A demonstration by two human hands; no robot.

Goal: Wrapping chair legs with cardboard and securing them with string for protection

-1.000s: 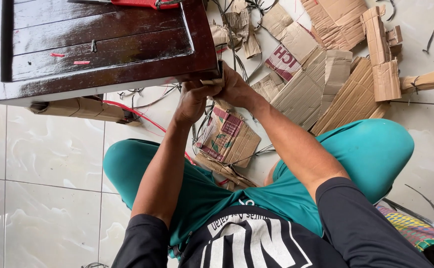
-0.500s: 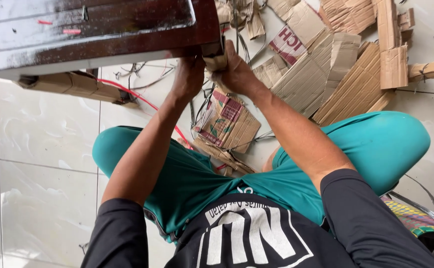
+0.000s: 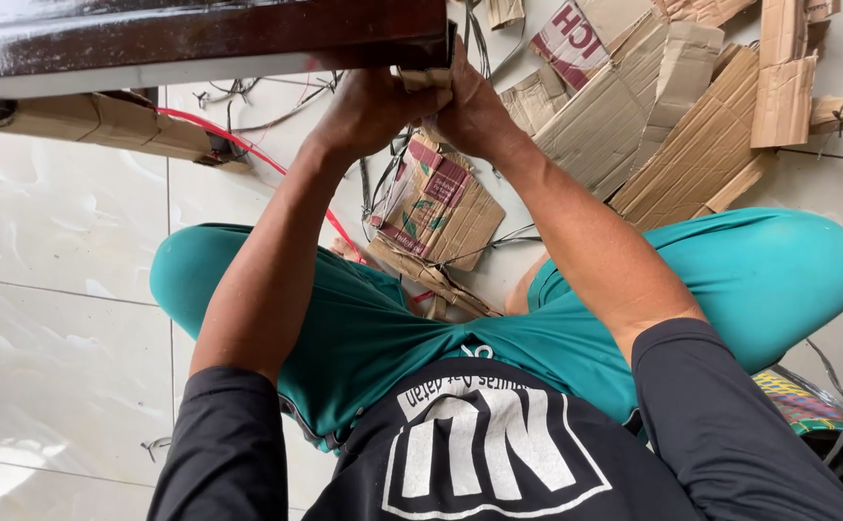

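White floor tiles strewn with cardboard scraps are seen below, while the left hand and right hand are pressed together on a folded cardboard piece at the dark wooden surface's right corner.

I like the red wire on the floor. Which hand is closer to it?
The left hand. It is at the dark wooden table's corner, just right of the red wire. The right hand is farther right, beyond the left.
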